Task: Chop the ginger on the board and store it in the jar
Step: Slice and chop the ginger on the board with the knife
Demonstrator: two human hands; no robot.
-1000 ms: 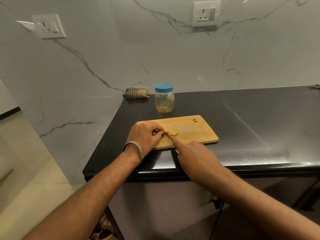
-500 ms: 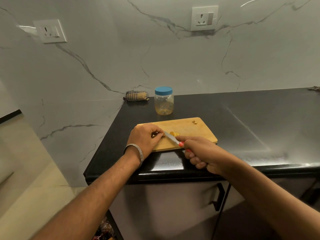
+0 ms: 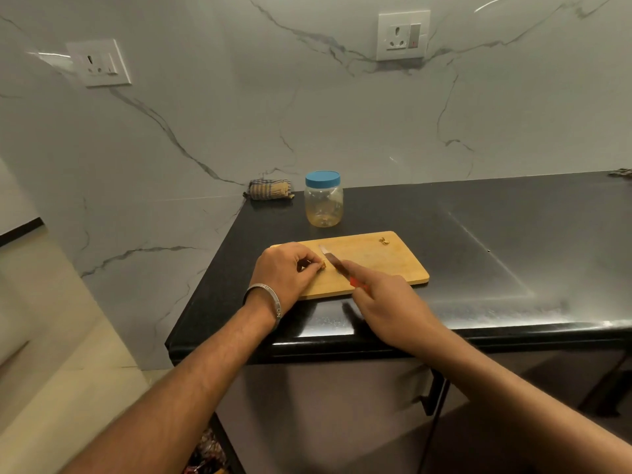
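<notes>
A wooden chopping board [image 3: 372,258] lies near the counter's front left corner. My left hand [image 3: 285,271] rests on the board's left end and pinches a small piece of ginger [image 3: 322,265] at its fingertips. My right hand [image 3: 386,302] grips a red-handled knife [image 3: 333,261], index finger stretched along the blade, which points up-left just right of the ginger. A few ginger scraps [image 3: 384,241] lie near the board's far right corner. Behind the board stands a clear plastic jar [image 3: 324,203] with a blue lid on it.
The black counter [image 3: 496,241] stretches to the right. A rolled striped cloth [image 3: 270,190] lies against the marble wall beside the jar. Two wall sockets [image 3: 403,35] sit above. The counter's left edge drops to the floor.
My right hand turned over the knife, its index finger now lying along the blade. The blade swung up next to the ginger. My left hand stayed put.
</notes>
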